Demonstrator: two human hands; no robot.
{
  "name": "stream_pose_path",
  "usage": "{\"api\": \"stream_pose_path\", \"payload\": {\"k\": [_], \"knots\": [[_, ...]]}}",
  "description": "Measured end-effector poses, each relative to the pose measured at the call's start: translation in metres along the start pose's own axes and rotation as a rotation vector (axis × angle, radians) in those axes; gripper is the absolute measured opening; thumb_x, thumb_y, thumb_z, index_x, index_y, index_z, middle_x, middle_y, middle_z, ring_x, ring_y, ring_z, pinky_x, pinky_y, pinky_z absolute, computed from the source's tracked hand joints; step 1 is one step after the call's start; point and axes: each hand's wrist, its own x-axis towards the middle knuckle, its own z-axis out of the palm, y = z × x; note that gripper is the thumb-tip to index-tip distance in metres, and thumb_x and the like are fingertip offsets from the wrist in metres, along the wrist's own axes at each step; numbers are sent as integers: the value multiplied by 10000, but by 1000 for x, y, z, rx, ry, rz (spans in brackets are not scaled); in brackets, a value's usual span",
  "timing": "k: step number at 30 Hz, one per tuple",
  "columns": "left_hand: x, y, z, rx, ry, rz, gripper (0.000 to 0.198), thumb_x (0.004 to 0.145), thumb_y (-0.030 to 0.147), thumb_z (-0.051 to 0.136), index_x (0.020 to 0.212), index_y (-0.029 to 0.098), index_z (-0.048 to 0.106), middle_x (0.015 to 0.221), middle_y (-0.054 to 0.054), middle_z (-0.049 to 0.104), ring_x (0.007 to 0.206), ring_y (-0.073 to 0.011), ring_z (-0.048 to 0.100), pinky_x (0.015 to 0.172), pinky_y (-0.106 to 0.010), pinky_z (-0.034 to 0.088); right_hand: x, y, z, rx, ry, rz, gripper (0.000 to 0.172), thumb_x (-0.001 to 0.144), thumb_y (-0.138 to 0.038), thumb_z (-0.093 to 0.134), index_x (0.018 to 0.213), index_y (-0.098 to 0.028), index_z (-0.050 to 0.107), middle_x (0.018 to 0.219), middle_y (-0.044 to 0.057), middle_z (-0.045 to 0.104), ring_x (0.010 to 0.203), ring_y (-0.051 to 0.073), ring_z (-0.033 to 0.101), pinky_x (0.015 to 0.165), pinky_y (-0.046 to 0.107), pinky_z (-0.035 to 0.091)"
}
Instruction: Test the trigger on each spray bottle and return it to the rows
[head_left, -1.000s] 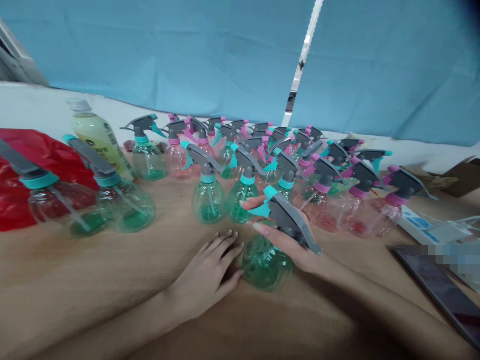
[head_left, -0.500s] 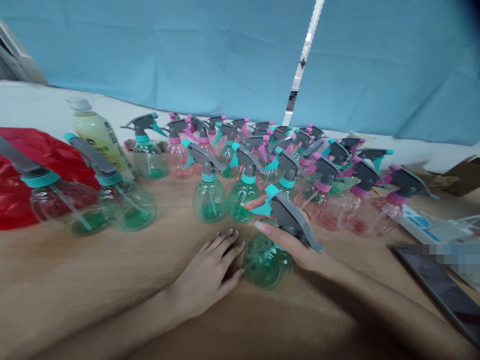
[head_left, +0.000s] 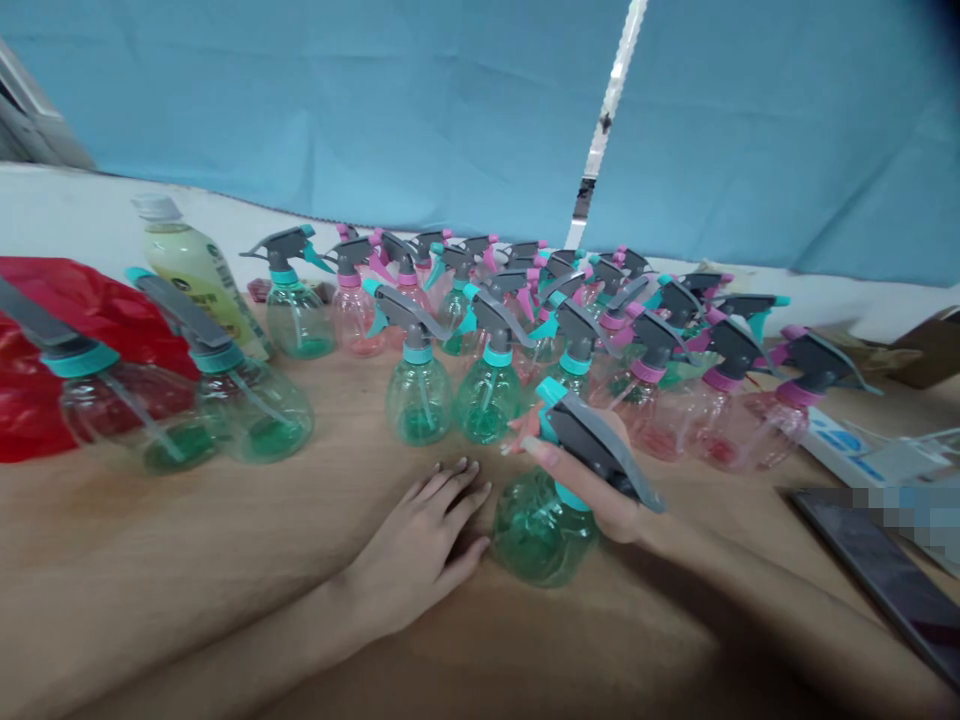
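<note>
My right hand [head_left: 581,475] is wrapped round the neck and trigger head of a green spray bottle [head_left: 536,540], its grey head and teal nozzle tilted toward the left. Its fingers press at the teal trigger. The bottle is see-through, with green at its base. My left hand [head_left: 431,535] lies flat on the wooden table [head_left: 315,520] with its fingers spread, just left of this bottle, holding nothing. Right behind stand two more green spray bottles [head_left: 418,405] with teal collars.
Several green and pink spray bottles [head_left: 364,320] crowd the back. At left are two large green spray bottles [head_left: 255,410], a red plastic bag [head_left: 112,310] and a pale yellow bottle [head_left: 199,270]. A dark tablet-like slab [head_left: 877,570] lies at right. A blue cloth [head_left: 375,110] hangs behind.
My right hand has shifted slightly right and down with the spray bottle, and its fingers are drawn in closer on the trigger. My left hand stays in place.
</note>
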Motion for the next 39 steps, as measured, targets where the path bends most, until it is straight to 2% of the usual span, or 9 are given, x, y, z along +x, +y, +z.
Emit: {"api": "stream_pose_path", "payload": {"k": [4, 8, 16, 22, 28, 31, 35, 39], "knots": [[0, -1, 0, -27, 21, -2, 441, 933, 340, 490, 1332, 154, 472, 1398, -118, 475, 1305, -278, 398, 1058, -458, 337, 2, 1, -1, -9, -2, -33, 172, 871, -389, 549, 810, -231, 581, 597, -37, 464, 546, 125, 449, 713, 335, 459], [1, -2, 2, -16, 21, -3, 446, 934, 343, 491, 1333, 145, 471, 1401, -120, 471, 1311, -276, 389, 1062, -452, 331, 3, 0, -1, -26, -20, -38, 156, 869, -369, 560, 804, -229, 581, 599, -44, 452, 544, 114, 427, 693, 313, 453], [1, 0, 0, -23, 24, 4, 439, 932, 337, 498, 1327, 146, 483, 1389, -121, 484, 1301, -283, 404, 1062, -462, 336, 0, 1, 2, -12, 4, 9, 162, 856, -409, 569, 911, -259, 596, 640, -13, 556, 626, 165, 561, 667, 338, 491], [2, 2, -1, -6, 1, 1, 449, 930, 324, 508, 1323, 108, 489, 1384, -144, 485, 1298, -297, 404, 1053, -472, 343, -3, -4, 0, -45, -53, 54, 211, 865, -388, 561, 1047, -287, 590, 577, -26, 540, 553, 180, 566, 580, 345, 498], [1, 1, 0, -31, 34, 8, 439, 936, 335, 485, 1331, 145, 477, 1381, -129, 491, 1300, -290, 402, 1052, -470, 339, -2, -5, 0, -16, -53, 46, 242, 850, -383, 587, 1073, -290, 597, 600, -22, 564, 581, 189, 593, 589, 343, 510], [1, 1, 0, -30, 27, 7, 436, 936, 337, 477, 1325, 141, 481, 1371, -133, 499, 1291, -290, 414, 1047, -468, 344, -2, -7, 1, 8, -33, 37, 243, 853, -381, 580, 1076, -287, 591, 655, -18, 591, 586, 179, 585, 633, 353, 520], [0, 1, 1, -12, 29, 5, 445, 934, 336, 485, 1326, 126, 479, 1367, -134, 501, 1293, -285, 408, 1052, -461, 342, 0, -9, 1, 56, -29, -9, 212, 842, -322, 592, 1041, -249, 581, 884, 1, 645, 620, 137, 576, 756, 345, 527], [-1, 1, 2, -11, 29, 14, 451, 935, 333, 497, 1331, 117, 476, 1369, -139, 496, 1297, -290, 399, 1056, -471, 336, 1, -11, 0, 49, -36, 4, 211, 847, -303, 591, 1047, -236, 574, 929, 6, 645, 674, 133, 595, 759, 315, 520]]}}
